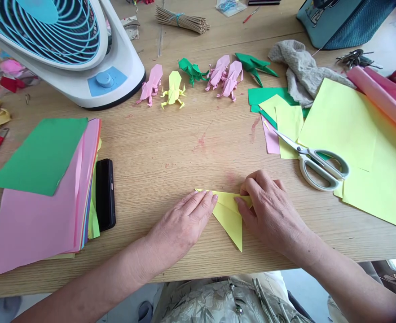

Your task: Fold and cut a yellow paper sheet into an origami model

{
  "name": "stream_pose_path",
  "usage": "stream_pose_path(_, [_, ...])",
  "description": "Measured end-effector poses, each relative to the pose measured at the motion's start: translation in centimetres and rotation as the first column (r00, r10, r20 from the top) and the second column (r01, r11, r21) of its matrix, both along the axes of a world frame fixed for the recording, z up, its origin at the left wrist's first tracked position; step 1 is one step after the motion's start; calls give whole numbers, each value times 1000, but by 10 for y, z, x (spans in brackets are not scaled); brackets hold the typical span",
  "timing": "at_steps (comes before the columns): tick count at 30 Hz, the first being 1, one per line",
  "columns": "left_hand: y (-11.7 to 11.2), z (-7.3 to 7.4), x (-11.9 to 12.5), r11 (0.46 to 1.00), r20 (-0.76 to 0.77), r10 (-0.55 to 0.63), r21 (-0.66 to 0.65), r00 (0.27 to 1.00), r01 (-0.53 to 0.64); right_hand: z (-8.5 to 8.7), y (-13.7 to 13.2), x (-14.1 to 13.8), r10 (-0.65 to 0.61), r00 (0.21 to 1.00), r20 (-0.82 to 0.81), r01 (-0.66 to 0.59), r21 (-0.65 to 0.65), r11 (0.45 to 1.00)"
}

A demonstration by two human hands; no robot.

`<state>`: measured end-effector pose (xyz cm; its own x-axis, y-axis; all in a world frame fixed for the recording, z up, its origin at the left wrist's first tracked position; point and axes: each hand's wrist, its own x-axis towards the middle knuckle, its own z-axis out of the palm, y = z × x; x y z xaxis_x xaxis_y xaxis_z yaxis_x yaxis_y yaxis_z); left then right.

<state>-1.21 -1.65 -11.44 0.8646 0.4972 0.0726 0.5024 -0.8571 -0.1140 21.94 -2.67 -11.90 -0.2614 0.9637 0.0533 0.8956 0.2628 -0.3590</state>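
A folded yellow sheet of paper [230, 220] lies on the table near its front edge, one point directed towards me. My left hand [184, 220] rests on the upper left part of this paper, its fingers stretched out flat and pressing down. At the upper right corner, my right hand [268, 211] is closed, with thumb and curled fingers pinching the paper. A fold line crosses the sheet between the two hands. The left end of the paper is partly covered by my left fingers.
Scissors [319, 166] lie right, by yellow sheets [339, 125] and paper offcuts [288, 130]. Folded paper frogs [174, 89] line up behind, near a fan [117, 80]. Left are a stack of coloured paper [39, 220] and a black phone [105, 193]. A grey cloth [299, 67] lies back right.
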Motion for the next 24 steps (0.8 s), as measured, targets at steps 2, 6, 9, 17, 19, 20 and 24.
stream_pose_path(2, [-2,-1,2,1000,-25,11,-4,1000,-11,-1,0,0,-1,1000,-1,1,6,1000])
stream_pose_path(6, [-6,0,8,997,-95,70,-24,993,-73,-1,0,0,-9,1000,7,9,3,1000])
stream_pose_path(9, [-5,3,9,994,-117,88,-52,989,-95,0,0,-1,-26,999,34,25,6,1000])
stream_pose_path(17, [2,9,8,983,-140,80,-152,987,-101,-1,-3,0,-44,995,86,41,41,998])
stream_pose_path(19, [2,11,10,979,-127,89,-171,988,-110,-2,-4,1,-43,997,64,39,51,998])
stream_pose_path(20, [1,12,11,977,-114,95,-180,989,-115,-2,-4,1,-40,998,51,37,58,998])
stream_pose_path(24, [-4,15,17,965,-53,139,-219,989,-147,-5,-4,2,-36,999,24,34,72,997])
